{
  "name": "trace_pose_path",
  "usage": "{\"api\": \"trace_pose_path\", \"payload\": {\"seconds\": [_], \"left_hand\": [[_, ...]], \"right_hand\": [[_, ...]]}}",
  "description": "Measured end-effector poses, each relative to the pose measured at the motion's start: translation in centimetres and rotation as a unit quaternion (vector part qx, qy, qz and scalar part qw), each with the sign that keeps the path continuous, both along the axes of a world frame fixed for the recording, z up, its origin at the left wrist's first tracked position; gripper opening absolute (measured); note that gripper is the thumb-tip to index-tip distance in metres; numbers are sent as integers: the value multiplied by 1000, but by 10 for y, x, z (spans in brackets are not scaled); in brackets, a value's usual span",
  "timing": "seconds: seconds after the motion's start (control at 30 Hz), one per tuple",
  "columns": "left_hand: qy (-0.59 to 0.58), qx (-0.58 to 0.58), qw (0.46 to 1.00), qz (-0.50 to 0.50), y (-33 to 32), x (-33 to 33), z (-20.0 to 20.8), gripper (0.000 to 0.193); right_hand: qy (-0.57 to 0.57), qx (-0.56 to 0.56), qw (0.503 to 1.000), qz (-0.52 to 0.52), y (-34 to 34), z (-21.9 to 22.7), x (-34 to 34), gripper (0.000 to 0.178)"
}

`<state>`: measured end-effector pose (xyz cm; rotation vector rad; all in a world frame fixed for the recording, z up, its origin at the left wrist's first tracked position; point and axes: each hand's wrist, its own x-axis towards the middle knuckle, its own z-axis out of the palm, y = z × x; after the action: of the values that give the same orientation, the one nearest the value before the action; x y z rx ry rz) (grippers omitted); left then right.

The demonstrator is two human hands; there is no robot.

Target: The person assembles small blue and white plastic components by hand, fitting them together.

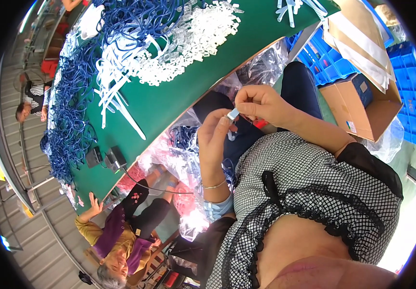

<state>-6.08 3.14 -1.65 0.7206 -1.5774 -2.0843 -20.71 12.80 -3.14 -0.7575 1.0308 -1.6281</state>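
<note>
My left hand [214, 134] is closed in a pinch on a short light-blue strap [233, 113] with a small whitish plastic piece at its end. The fingers of my right hand [261, 103] are pressed together on the same strap from the other side. Both hands are above my lap, close to the green table [169, 103]. Farther off on the table lies a heap of small clear and white plastic buckles [188, 55]. Beside it are loose light-blue straps [116, 72] and a large tangle of dark-blue cords [75, 91].
A small black device [115, 159] with a cable sits at the table's left part. Left of me another person [123, 241] sits with a hand on the table edge. An open cardboard box [357, 106] and blue crates [408, 91] stand at right. Clear plastic bags [184, 164] hang below the table.
</note>
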Motion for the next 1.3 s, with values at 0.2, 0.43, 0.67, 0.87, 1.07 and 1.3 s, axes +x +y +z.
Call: {"api": "trace_pose_path", "payload": {"seconds": [0.2, 0.43, 0.67, 0.87, 1.07, 1.3], "left_hand": [[8, 20, 998, -56, -5, 12, -7, 23], [85, 88, 992, -27, -8, 17, -11, 26], [63, 134, 989, -16, -20, 26, -13, 24], [116, 145, 980, 65, -21, 44, -15, 21], [117, 148, 975, 115, -23, 61, -13, 18], [244, 193, 945, 98, -23, 81, -14, 28]], "right_hand": [[-31, -6, 999, -6, -2, -8, -1, 11], [-116, -1, 993, 13, -14, -8, 5, 10], [-27, 42, 999, 22, -36, -3, 6, 10], [-14, 32, 998, 54, -60, 7, 17, 11], [126, 79, 978, 147, -80, 21, 20, 12], [593, -137, 785, -111, -156, 32, -50, 14]]}}
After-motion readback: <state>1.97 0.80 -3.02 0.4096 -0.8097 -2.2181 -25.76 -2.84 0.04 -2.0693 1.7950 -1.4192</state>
